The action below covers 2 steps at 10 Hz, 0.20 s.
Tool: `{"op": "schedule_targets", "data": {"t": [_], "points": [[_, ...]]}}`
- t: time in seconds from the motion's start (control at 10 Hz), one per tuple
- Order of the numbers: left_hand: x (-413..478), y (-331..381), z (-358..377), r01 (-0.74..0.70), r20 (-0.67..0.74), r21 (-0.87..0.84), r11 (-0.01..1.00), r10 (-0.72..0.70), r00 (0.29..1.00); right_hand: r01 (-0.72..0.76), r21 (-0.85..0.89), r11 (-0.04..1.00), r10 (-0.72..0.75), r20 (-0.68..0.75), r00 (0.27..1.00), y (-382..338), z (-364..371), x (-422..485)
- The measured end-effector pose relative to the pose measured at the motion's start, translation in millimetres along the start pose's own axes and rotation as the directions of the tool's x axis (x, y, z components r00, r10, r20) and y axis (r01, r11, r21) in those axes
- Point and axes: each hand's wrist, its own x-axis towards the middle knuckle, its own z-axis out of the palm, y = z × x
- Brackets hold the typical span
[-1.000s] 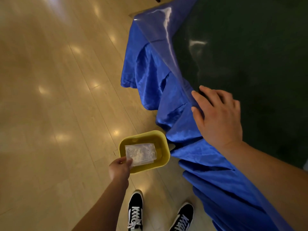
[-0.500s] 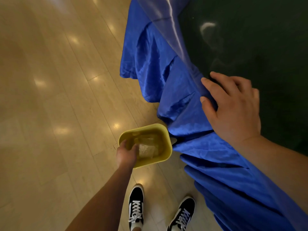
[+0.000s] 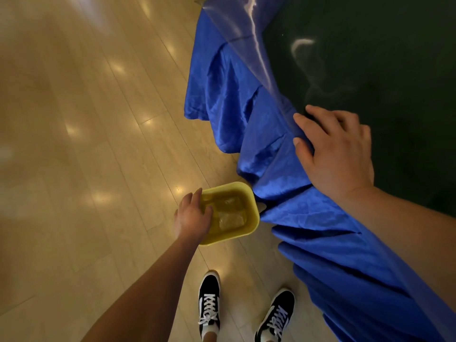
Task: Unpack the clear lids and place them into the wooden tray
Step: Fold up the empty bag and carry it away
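- 2 clear packets [image 3: 230, 213] lie in the yellow bin [image 3: 251, 201] on the floor [image 3: 86, 144]; they look like wrapping or bagged lids, but they are too blurred under the yellow tint for you to tell which.
- Your left hand [image 3: 193, 217] reaches down into the bin, fingers [image 3: 207, 211] spread loosely over the near packet; you cannot tell from this view whether it grips anything or only touches it.
- Your right hand [image 3: 338, 154] rests flat and open, palm down, on the table [image 3: 394, 70] edge, where the blue cloth [image 3: 246, 107] falls away. It holds nothing and seems only to steady you as you bend.
- No wooden tray shows anywhere in view, and no bare lid is in sight either, so progress cannot be counted from here.
- Judging by where you are, this is either a fetch or a discard at the bin, a side step of the unpacking and not the placing itself.
- What seems left: get the lids out of their wrapping and set them in the tray, wherever it stands out of frame. If the packets are empty wrappers, part of the unpacking is behind you; if they are full, most of it lies ahead.
- Your shoes [image 3: 209, 307] stand just beside the bin, so mind not to kick it as you straighten up.
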Motion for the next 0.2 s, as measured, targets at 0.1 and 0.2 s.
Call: {"op": "schedule_targets", "data": {"t": [0.1,0.2], "points": [[-10.0,7.3,-10.2,-0.099,0.046,0.224,0.969,0.091,0.995,0.006,-0.009,1.0,-0.006,0.007,1.0,-1.1,-1.3,0.0],[-27.0,21.7,-23.4,-0.201,0.047,0.375,0.905,0.198,0.979,0.005,-0.02,1.0,-0.004,0.043,0.999,-4.2,-7.4,3.0]]}}
